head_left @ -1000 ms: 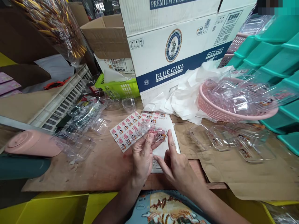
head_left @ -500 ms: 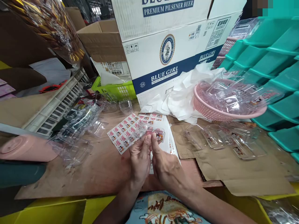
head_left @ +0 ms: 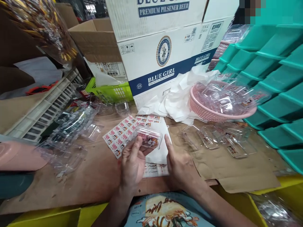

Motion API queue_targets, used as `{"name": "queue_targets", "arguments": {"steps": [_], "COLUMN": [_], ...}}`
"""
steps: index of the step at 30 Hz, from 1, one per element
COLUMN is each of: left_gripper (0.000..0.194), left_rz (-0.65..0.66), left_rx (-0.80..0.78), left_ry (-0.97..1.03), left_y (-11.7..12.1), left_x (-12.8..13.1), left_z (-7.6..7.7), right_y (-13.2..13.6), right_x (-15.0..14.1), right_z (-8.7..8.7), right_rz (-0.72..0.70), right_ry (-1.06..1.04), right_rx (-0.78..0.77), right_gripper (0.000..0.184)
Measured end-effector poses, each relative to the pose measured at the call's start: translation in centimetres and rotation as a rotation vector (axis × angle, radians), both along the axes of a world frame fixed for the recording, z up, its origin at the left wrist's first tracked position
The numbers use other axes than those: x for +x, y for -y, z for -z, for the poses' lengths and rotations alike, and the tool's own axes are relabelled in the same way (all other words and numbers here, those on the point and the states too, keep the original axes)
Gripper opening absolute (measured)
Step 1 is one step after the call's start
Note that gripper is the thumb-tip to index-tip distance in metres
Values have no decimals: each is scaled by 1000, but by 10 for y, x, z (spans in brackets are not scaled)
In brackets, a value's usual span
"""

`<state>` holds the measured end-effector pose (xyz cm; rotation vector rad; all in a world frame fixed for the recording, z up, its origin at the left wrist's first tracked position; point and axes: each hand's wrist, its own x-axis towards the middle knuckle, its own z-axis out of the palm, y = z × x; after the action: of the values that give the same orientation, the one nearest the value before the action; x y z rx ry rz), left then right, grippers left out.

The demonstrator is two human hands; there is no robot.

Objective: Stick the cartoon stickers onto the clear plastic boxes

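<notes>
My left hand (head_left: 133, 162) grips a clear plastic box (head_left: 149, 138) by its near left edge, the thumb on top. A printed sticker with pink lettering and a cartoon figure shows on the box. To its right, my right hand (head_left: 181, 164) is apart from the box, index finger stretched forward and the other fingers partly curled, with nothing seen in it. Beneath the box lies a sheet of stickers (head_left: 118, 135) with rows of the same print. White backing paper (head_left: 159, 156) and more printed sheets lie under the hands.
Several clear boxes (head_left: 209, 138) lie on cardboard at right, more (head_left: 67, 154) at left. A pink basket (head_left: 201, 110) holds a heap of them. Crumpled white paper (head_left: 175, 102) lies before a beer carton (head_left: 142, 56). Teal bins (head_left: 272, 97) are stacked at right.
My hands, earlier together at the box, have parted. The right hand has moved off to the right, while the left has tilted the box so its sticker shows. The view has shifted slightly.
</notes>
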<state>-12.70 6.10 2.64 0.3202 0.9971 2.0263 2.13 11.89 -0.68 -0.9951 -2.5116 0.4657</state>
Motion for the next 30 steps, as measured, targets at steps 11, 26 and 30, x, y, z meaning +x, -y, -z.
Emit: {"name": "queue_targets", "arguments": {"steps": [11,26,30], "left_gripper": [43,43,51], "left_rz": [361,-158,67], "left_rx": [-100,-275,-362], "left_ry": [-377,-1606,-1859], "left_y": [-7,22,13], "left_x": [30,-54,-59], "left_z": [12,40,56], "right_y": [-72,-65,-87], "right_x": [72,11,-54], "right_z": [-30,-12,1], "right_rz": [226,-109,-107], "right_ry": [-370,-194,81], "right_rx": [136,312,18], "right_gripper": [73,38,52]}}
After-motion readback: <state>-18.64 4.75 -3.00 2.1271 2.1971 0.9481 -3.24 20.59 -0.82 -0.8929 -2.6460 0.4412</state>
